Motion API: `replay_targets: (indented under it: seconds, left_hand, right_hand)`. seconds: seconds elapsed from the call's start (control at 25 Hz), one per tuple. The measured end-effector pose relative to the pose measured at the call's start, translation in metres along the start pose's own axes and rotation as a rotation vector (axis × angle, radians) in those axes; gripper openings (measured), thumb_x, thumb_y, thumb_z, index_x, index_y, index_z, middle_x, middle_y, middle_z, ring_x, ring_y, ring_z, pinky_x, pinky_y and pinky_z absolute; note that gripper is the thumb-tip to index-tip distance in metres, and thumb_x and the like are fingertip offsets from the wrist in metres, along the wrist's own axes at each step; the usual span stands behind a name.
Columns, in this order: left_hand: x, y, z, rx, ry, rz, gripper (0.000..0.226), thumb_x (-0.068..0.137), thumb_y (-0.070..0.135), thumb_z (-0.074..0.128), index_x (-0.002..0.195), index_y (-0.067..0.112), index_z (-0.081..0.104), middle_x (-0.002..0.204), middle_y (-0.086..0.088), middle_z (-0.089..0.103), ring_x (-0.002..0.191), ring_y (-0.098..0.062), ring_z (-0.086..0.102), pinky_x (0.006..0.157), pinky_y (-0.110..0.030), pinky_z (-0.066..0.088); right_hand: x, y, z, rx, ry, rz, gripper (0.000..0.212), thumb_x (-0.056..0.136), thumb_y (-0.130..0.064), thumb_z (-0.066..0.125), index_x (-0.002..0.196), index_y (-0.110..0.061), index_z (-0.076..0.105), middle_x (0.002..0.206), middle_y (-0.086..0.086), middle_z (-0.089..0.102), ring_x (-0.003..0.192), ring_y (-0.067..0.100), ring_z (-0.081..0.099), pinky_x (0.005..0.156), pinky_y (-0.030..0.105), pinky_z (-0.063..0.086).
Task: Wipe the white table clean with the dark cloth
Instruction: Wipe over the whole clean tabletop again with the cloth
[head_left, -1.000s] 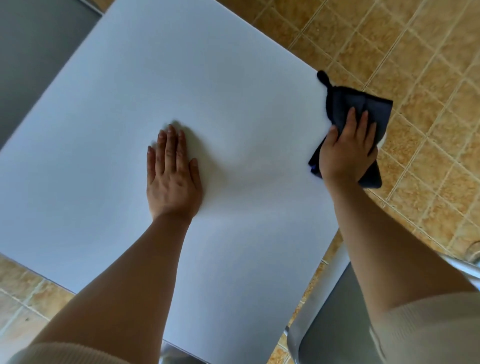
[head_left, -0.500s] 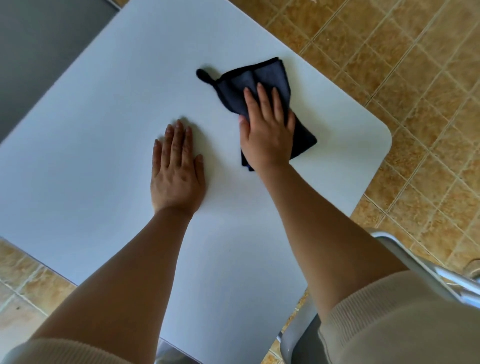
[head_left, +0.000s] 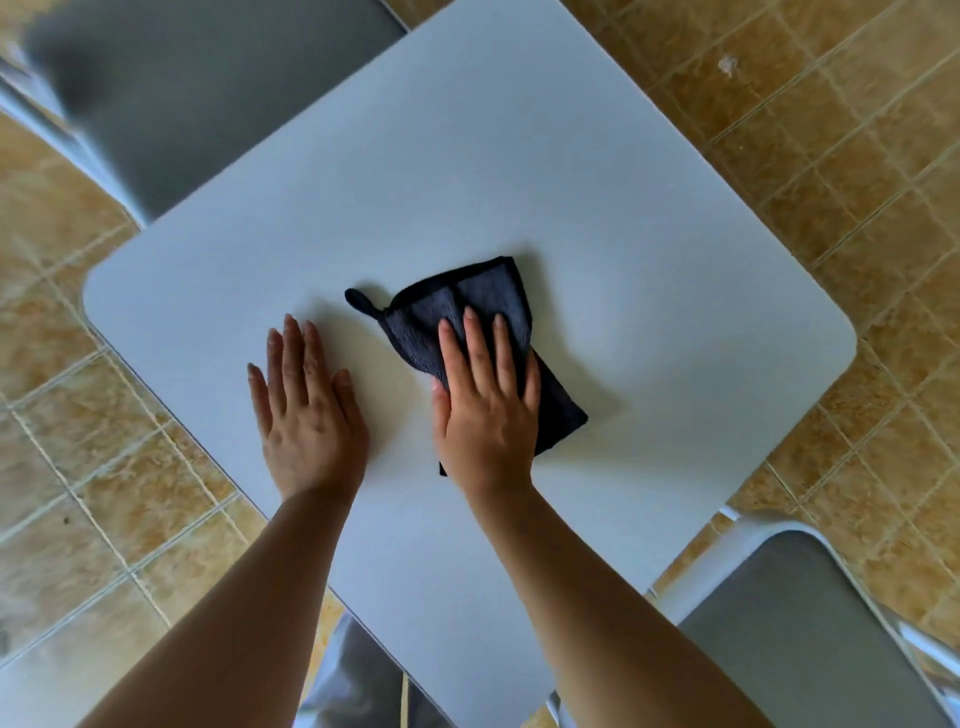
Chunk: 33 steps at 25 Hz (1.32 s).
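The dark cloth (head_left: 470, 332) is being pressed flat against the white tabletop (head_left: 649, 270) by the right hand (head_left: 485, 410), near the middle of the surface. No closed grip is being used: the fingers (head_left: 475, 338) are being held straight and slightly spread over the folded fabric, the palm is covering its near half, and the thumb is lying at the cloth's left edge. A small loop at the cloth's far-left corner is being left uncovered, pointing away to the left.

The left hand (head_left: 306, 410) is being rested palm down on the bare tabletop just beside the cloth, fingers extended together, nothing being held.

Compared with a second ago, when the cloth was being held at the right edge and partly hanging over the tiled floor (head_left: 831, 130), it is now being kept fully on the surface, well inside the edges. Since half a second ago the cloth and right hand are being seen closer to the left hand. More of the tabletop is being shown now, with both side corners in view. A grey chair seat (head_left: 197, 93) is being shown beyond the far-left edge and another (head_left: 800, 639) at the near right.
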<state>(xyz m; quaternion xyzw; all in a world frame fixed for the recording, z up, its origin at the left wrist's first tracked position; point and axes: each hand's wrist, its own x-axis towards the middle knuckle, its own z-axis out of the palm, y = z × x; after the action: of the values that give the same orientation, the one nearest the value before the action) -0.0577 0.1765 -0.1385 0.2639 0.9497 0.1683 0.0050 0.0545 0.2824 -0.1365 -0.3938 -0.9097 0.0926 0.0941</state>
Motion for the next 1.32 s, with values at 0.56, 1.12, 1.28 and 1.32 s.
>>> replay_targets:
  seconds: [0.56,1.12,1.28,1.32]
  left_hand:
    - [-0.005,-0.014,0.006,-0.017,-0.040,-0.037,0.055,0.101,0.026,0.030,0.153,0.008,0.024,0.161,-0.005,0.019,0.149,-0.019,0.013,0.122,-0.040,0.008]
    - [-0.032,-0.061,-0.016,0.042,-0.042,0.067,0.055,0.102,0.030,0.031,0.150,0.003,0.031,0.158,-0.011,0.027,0.148,-0.021,0.019,0.122,-0.039,0.014]
    - [-0.042,-0.064,-0.020,0.043,-0.061,-0.075,0.058,0.101,0.033,0.029,0.153,0.007,0.023,0.161,-0.008,0.019,0.149,-0.017,0.012,0.122,-0.039,0.009]
    - [-0.043,-0.063,-0.019,0.042,-0.067,-0.095,0.059,0.101,0.034,0.028,0.154,0.008,0.022,0.161,-0.007,0.018,0.150,-0.017,0.011,0.122,-0.039,0.009]
  right_hand:
    - [0.112,-0.010,0.026,-0.089,0.065,0.108,0.051,0.099,-0.040,0.040,0.148,-0.027,0.044,0.157,0.000,0.040,0.146,0.026,0.035,0.110,0.054,0.036]
    - [0.032,0.008,0.004,-0.164,-0.001,0.019,0.050,0.102,-0.038,0.041,0.151,-0.026,0.039,0.159,0.001,0.036,0.147,0.026,0.032,0.110,0.051,0.037]
    - [0.084,-0.050,0.031,-0.076,0.020,0.037,0.050,0.100,-0.038,0.043,0.149,-0.026,0.043,0.158,0.002,0.038,0.147,0.028,0.033,0.109,0.056,0.036]
    - [0.090,-0.067,0.038,-0.066,0.024,-0.028,0.050,0.099,-0.038,0.044,0.148,-0.026,0.045,0.157,0.002,0.041,0.146,0.028,0.035,0.109,0.055,0.036]
